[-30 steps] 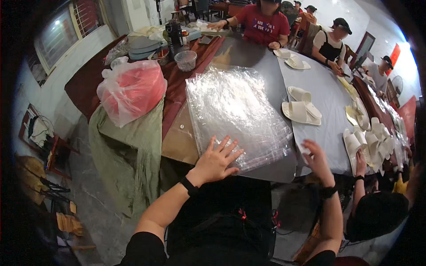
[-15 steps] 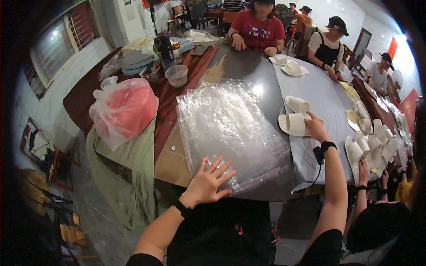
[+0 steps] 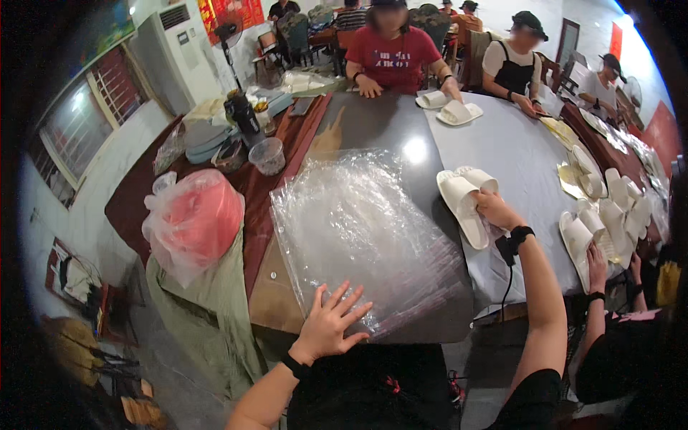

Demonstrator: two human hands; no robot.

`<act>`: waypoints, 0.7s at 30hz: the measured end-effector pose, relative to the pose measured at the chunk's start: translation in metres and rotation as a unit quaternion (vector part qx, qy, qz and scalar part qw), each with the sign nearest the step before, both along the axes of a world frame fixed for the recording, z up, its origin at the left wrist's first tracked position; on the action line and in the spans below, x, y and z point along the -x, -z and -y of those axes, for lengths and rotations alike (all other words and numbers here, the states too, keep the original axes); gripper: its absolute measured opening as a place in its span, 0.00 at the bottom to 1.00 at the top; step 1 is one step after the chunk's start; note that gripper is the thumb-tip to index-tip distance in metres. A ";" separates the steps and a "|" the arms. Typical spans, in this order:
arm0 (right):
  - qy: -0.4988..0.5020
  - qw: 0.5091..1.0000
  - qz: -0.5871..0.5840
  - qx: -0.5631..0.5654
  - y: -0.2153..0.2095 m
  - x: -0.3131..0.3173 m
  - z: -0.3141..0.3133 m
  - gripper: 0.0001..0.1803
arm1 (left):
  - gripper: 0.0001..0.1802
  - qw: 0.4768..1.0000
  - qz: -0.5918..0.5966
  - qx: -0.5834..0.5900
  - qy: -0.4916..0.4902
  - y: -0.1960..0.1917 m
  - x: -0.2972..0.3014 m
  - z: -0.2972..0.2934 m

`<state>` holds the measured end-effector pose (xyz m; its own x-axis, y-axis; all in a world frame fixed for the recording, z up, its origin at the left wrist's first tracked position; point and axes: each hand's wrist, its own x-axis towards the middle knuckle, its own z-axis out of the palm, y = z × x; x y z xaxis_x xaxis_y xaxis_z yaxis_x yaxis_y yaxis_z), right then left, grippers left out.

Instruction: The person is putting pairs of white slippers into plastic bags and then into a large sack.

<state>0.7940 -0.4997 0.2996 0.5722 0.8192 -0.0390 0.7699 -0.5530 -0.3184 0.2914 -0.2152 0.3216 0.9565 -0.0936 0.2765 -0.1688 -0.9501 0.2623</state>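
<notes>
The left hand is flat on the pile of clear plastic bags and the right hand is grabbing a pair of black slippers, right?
Not quite. The slippers are white, not black, as the head view shows. The left hand does lie flat on the pile of clear plastic bags, and the right hand is on the pair.

The room is evenly lit from overhead, with added daylight from the barred window (image 3: pixel 75 129) at the left. A round glare spot sits on the dark tabletop (image 3: pixel 373 132), and the stack of clear plastic bags (image 3: pixel 358 236) glints with many small reflections. Shadows are soft and short. The fisheye bends straight edges near the rim and leaves black vignetted corners. The centre is fairly sharp; distant figures and edge areas are soft.
</notes>
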 end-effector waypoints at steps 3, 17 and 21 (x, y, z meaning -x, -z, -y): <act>0.112 0.989 -0.026 -0.090 -0.023 0.068 -0.020 0.19 | 0.37 0.999 -0.020 -0.021 -0.034 0.000 0.019 -0.003; 0.218 0.967 0.112 -0.074 0.006 0.193 0.094 0.23 | 0.38 0.995 -0.052 0.079 0.011 -0.003 0.011 -0.013; 0.217 0.970 0.106 -0.027 -0.008 0.202 0.086 0.28 | 0.36 0.988 -0.097 0.113 0.047 -0.014 0.009 -0.021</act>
<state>0.5922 -0.5861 0.3076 0.8540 0.4972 0.1533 0.5199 -0.8263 -0.2166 0.2821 -0.1942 0.3354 0.9836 -0.1403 0.1134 -0.1787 -0.8459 0.5026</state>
